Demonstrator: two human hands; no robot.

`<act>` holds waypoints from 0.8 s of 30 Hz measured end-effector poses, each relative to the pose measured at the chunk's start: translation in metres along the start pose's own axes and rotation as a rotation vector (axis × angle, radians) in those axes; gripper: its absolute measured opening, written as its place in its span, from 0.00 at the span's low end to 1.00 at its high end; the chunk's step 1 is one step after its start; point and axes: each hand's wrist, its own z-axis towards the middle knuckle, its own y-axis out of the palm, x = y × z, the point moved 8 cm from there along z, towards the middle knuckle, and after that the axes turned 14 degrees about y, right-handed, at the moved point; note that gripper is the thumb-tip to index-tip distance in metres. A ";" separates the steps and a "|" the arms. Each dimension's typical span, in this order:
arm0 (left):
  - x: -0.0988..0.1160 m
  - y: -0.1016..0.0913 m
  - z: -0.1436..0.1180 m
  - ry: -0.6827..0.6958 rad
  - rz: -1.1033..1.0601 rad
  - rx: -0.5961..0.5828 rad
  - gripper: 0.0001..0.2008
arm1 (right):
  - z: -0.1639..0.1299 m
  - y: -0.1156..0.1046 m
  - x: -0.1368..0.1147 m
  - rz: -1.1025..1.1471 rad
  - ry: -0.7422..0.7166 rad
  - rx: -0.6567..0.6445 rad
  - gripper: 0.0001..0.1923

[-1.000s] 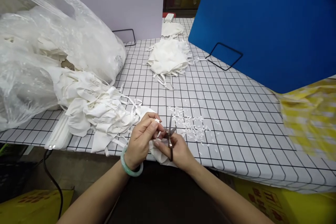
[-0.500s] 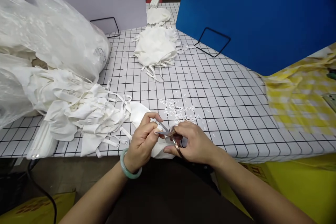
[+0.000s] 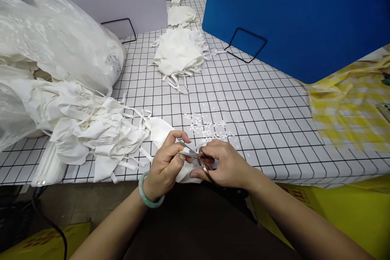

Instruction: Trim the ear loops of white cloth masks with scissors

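Here, at the near edge of the surface, the left hand pinches a white mask between thumb and fingers, its grip closed on the fabric. The right hand holds small scissors, fingers curled through the handles, which they mostly hide; the blades are slightly parted at the mask's edge. How much fabric lies between the blades is hard to make out. Beyond lie white clippings. Left, a heap of masks spills from a plastic bag, cut off by the frame. Farther back sits another mask pile.
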 end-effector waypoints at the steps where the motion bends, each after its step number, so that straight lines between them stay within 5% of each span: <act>1: 0.000 0.000 0.000 0.003 -0.005 -0.003 0.16 | 0.000 0.000 0.000 -0.001 0.003 -0.003 0.29; 14: -0.001 0.008 0.002 0.052 -0.004 -0.044 0.15 | -0.005 0.000 0.013 -0.008 0.050 -0.006 0.32; 24: -0.017 0.046 0.020 0.009 -0.046 -0.191 0.16 | -0.025 -0.012 0.057 0.080 0.259 0.117 0.34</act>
